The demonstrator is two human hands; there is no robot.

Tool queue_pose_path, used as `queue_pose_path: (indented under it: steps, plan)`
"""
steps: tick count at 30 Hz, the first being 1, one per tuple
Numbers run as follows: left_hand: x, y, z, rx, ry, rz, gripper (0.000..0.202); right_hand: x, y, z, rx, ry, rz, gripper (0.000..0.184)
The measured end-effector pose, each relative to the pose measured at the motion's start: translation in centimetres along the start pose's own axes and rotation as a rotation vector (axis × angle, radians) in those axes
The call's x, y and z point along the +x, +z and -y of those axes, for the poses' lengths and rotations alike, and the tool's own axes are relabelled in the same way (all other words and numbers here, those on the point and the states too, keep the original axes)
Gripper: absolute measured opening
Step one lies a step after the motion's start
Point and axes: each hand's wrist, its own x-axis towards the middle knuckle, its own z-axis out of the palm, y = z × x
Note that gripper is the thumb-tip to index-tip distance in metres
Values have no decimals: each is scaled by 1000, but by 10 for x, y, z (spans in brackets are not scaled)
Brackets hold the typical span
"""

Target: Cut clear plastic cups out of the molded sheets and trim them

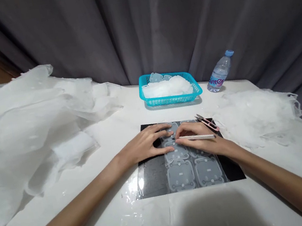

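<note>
My left hand point(153, 140) lies with its fingers spread on a translucent plastic sheet point(180, 175), pressing it near the upper middle. The sheet carries rows of rounded-square shapes and rests on a black mat point(234, 170). In a pinch, my right hand point(197, 132) holds a slim white pen-shaped tool point(199, 137). Its tip points left, down at the sheet between my two hands; whether it is a pen or a craft knife cannot be made out. Small scissors with pink handles point(209, 123) lie just behind my right hand, blades pointing away.
A turquoise basket point(172, 100) holding white translucent pieces stands behind the mat. To its right is a water bottle point(221, 73). A large heap of white translucent sheets point(34, 129) covers the table's left, and a pile of white scraps point(256, 115) lies right. Grey curtain point(152, 23) hangs behind.
</note>
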Motion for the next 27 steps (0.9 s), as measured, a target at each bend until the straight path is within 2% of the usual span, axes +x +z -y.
queue_pose_path:
  steps: [4, 16, 21, 24, 27]
  plan:
    - [2, 1, 1, 5, 6, 1, 57, -2, 5, -1, 41, 24, 6, 8]
    - [1, 6, 5, -2, 47, -42, 54, -7, 18, 2, -137, -69, 4, 12]
    - [0, 5, 7, -1, 23, -20, 55, -7, 28, -5, -230, -164, -15, 13]
    - [0, 4, 6, -6, 12, -5, 56, -7, 25, -6, -296, -212, 14, 14]
    - [0, 2, 3, -1, -1, 14, 58, -8, 12, -2, -343, -208, 68, 14]
